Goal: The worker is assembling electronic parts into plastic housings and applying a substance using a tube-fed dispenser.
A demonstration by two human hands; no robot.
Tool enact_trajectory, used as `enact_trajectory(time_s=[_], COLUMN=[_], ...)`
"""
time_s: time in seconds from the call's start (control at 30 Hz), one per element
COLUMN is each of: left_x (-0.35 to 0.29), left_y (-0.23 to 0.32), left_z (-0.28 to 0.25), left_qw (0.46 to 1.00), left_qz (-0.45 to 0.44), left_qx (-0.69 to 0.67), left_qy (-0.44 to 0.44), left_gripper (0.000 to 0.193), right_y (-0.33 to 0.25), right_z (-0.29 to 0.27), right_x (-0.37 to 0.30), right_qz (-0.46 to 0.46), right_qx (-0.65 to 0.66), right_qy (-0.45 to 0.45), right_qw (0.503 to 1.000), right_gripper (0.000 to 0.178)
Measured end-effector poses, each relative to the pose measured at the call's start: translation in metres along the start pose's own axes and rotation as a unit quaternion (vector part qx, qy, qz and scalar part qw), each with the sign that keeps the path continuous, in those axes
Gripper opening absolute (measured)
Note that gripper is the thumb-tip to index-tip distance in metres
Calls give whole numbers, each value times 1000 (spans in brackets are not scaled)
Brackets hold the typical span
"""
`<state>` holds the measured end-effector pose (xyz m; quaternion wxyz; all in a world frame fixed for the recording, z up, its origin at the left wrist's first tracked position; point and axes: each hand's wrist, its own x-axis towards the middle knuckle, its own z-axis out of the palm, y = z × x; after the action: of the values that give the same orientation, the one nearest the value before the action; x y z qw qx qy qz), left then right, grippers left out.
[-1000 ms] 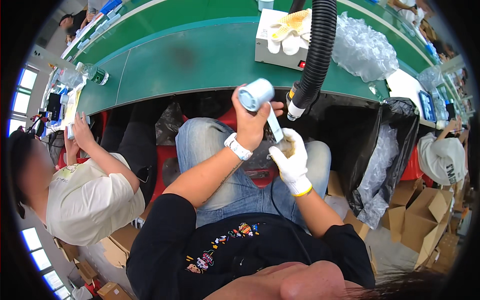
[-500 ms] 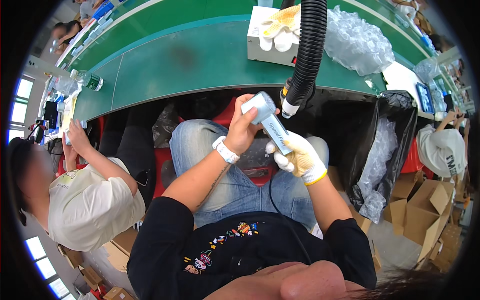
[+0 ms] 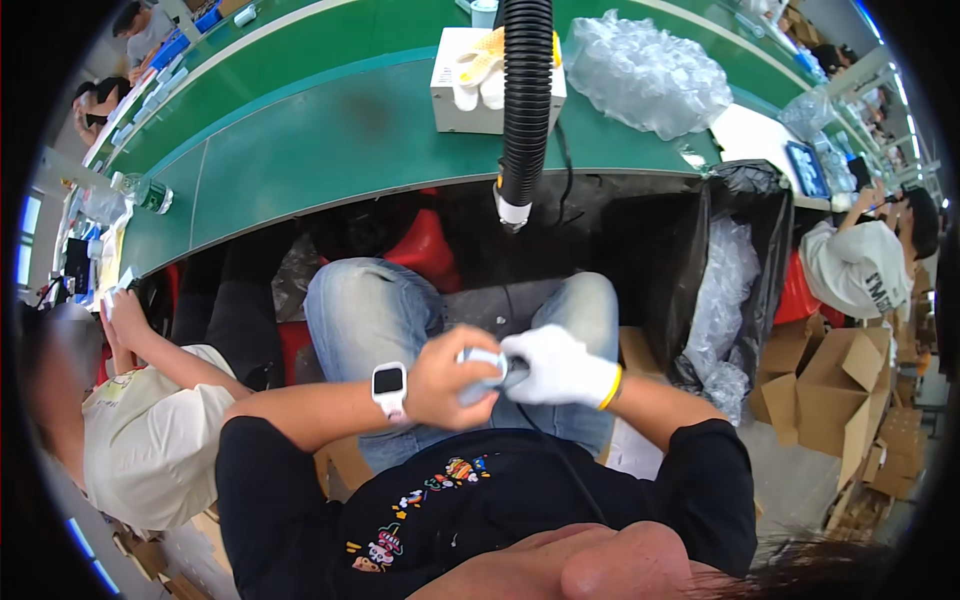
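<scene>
Held over my lap is a small pale blue hair dryer (image 3: 482,372), mostly covered by my fingers. My bare left hand (image 3: 445,376), with a white watch at the wrist, is closed around its rounded head. At the other side my right hand (image 3: 560,366), in a white glove with a yellow cuff, is closed on the handle, of which only a dark part shows. A black cord (image 3: 553,445) runs from near the gloved hand down across my shirt. Motion blurs both hands a little.
A black corrugated hose (image 3: 527,100) hangs ahead, before a grey box (image 3: 468,118) with gloves on top. Clear plastic bags (image 3: 650,75) lie on the green bench (image 3: 330,130). A black-lined bin (image 3: 770,235) and cardboard boxes (image 3: 825,395) stand at right; a co-worker (image 3: 150,420) sits at left.
Both hands brought the hair dryer down and nearer my body, turning it so its printed handle is hidden. The left wrist rotated, showing the watch face. The view shifted.
</scene>
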<state>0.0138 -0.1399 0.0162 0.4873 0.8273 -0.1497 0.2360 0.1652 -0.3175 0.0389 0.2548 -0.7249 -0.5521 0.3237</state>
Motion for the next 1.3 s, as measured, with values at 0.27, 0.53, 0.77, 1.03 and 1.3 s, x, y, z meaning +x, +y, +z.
enact_trajectory(time_s=[0.27, 0.53, 0.77, 1.03, 1.3], left_x=[-11, 35, 158, 247, 184], left_y=[-17, -47, -234, -338, -183], left_z=[31, -89, -239, -275, -132], left_qw=[998, 981, 847, 751, 895], left_qz=[-45, -120, -156, -348, -57], left_qx=[3, 1, 389, 462, 334], left_qy=[45, 152, 327, 319, 289], left_gripper=[46, 52, 58, 71, 44], right_y=[25, 35, 122, 109, 111], right_z=[2, -24, -64, -169, -249], right_x=[2, 27, 31, 84, 131], right_qz=[48, -61, 86, -25, 74], right_qx=[-119, 200, 104, -315, -448], right_qy=[29, 253, 477, 585, 553], right_qw=[991, 945, 869, 747, 699], right_gripper=[37, 60, 45, 37, 33])
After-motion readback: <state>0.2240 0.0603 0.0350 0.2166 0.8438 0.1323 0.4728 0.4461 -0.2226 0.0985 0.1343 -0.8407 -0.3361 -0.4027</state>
